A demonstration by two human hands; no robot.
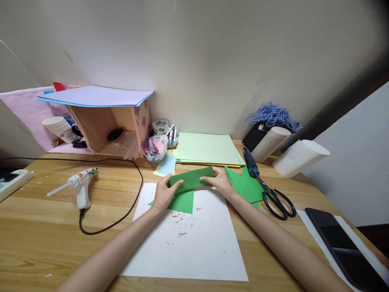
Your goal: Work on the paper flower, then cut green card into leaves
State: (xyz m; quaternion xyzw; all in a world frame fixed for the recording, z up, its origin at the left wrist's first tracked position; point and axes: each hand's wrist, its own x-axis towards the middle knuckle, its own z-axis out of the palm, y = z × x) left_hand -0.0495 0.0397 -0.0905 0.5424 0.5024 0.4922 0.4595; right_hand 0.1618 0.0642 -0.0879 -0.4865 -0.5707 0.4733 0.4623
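Note:
A narrow rectangle of green paper (192, 181) is held up between my two hands, over a white sheet (194, 255) with coloured marks. My left hand (166, 192) pinches its left end, thumb on the near face. At the right end, my right hand (219, 182) grips it the same way. Below the held piece, another green paper piece (184, 204) lies on the white sheet, partly covered. More green paper pieces (251, 186) lie beyond my right forearm, beside black-handled scissors (278, 201) and a blue-and-black utility knife (250, 162).
At left, a white glue gun (81, 187) lies with its black cord (133, 211) looped on the table. A pink box (142, 121) and a bowl of paper scraps (154, 150) stand behind. Pale green sheets (209, 148) are stacked at the wall. A phone (346, 247) lies right.

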